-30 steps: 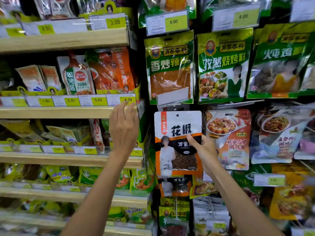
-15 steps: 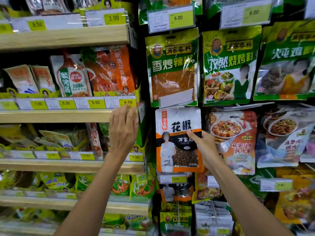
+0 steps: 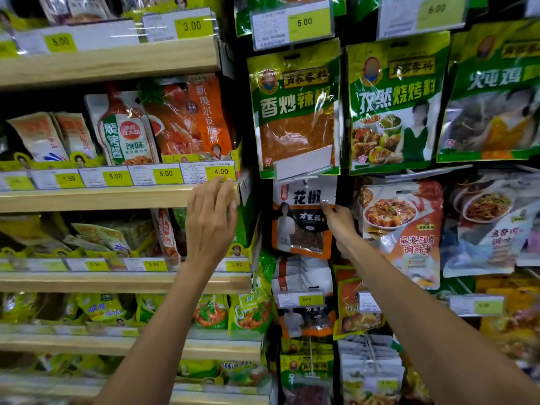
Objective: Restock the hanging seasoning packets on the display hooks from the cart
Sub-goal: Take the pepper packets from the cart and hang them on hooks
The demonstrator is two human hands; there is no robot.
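Right fingers (image 3: pixel 328 206) first: thumb and fingertips pinch the right edge of the 花椒 packet (image 3: pixel 298 226), just below its white header, with the right hand (image 3: pixel 342 226) curled behind it. The packet reads 花椒 in black on white and 万家 on the dark band under that, with an orange border and a clear window showing brown spice. Its top edge sits right up at the display hook (image 3: pixel 306 182), tucked under a blank white label holder (image 3: pixel 304 162). Whether the hole is over the hook, I can't tell.

Over on the left, the fingers (image 3: pixel 204 194) lie straight and flat, gripping nothing. The left hand (image 3: pixel 210 220) rests against the wooden shelf edge (image 3: pixel 117 200) just under the 4.00 price tag (image 3: pixel 220 171).

Around them, the green pouch (image 3: pixel 295 112) above the packet reads 香炒辣椒. Next to it is a 孜然烧烤料 pouch (image 3: pixel 394 106), and beside the right hand is a 麻婆豆腐 pouch (image 3: pixel 406 229). Overhead sits a 5.00 tag (image 3: pixel 304 23).

Against a second ago, the packet has climbed. Then its hang hole sat clear below the green pouch, and now its header is up at the hook. The left hand hasn't left the shelf edge.
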